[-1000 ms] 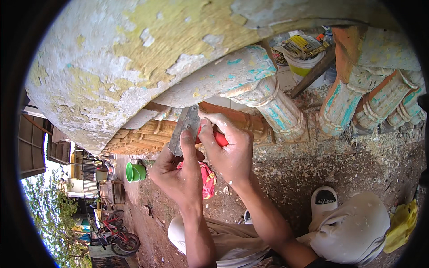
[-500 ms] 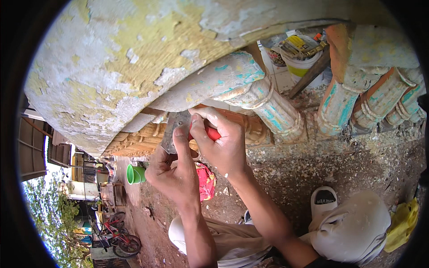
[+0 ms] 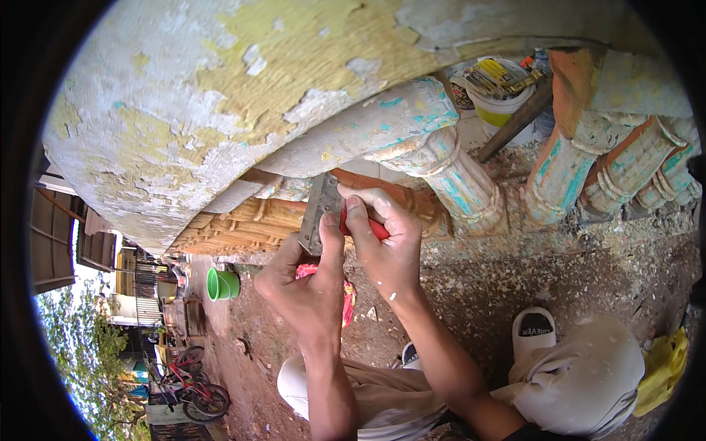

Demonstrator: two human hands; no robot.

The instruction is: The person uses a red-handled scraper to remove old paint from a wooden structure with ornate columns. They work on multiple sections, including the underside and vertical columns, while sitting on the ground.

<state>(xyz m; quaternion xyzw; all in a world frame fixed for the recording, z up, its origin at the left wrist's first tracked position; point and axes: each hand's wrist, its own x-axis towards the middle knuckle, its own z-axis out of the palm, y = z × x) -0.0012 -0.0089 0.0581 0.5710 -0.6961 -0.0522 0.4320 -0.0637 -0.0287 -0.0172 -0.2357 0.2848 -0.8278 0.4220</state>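
Note:
My right hand (image 3: 386, 250) is closed around the red handle (image 3: 375, 229) of a scraper with a flat grey metal blade (image 3: 316, 213). My left hand (image 3: 305, 287) pinches the lower part of that blade, thumb lying on its face. The blade's upper end is at the lower edge of a curved ledge (image 3: 353, 125) with peeling white, yellow and turquoise paint; whether it touches is hard to tell. Just right of the hands stands a flaking white and turquoise baluster (image 3: 463, 187), with orange ones behind my hands.
A white bucket of tools (image 3: 496, 110) and a dark plank (image 3: 515, 128) sit behind the balusters. A green bucket (image 3: 220, 285), pink cloth (image 3: 347, 309) and red bicycle (image 3: 193, 382) are at left and below. My knee (image 3: 588, 375) and a yellow bag (image 3: 658, 375) are lower right, amid paint chips.
Both hands and the scraper shifted a little left, then back right, now slightly right of where they were a second ago. The grip on blade and handle is unchanged.

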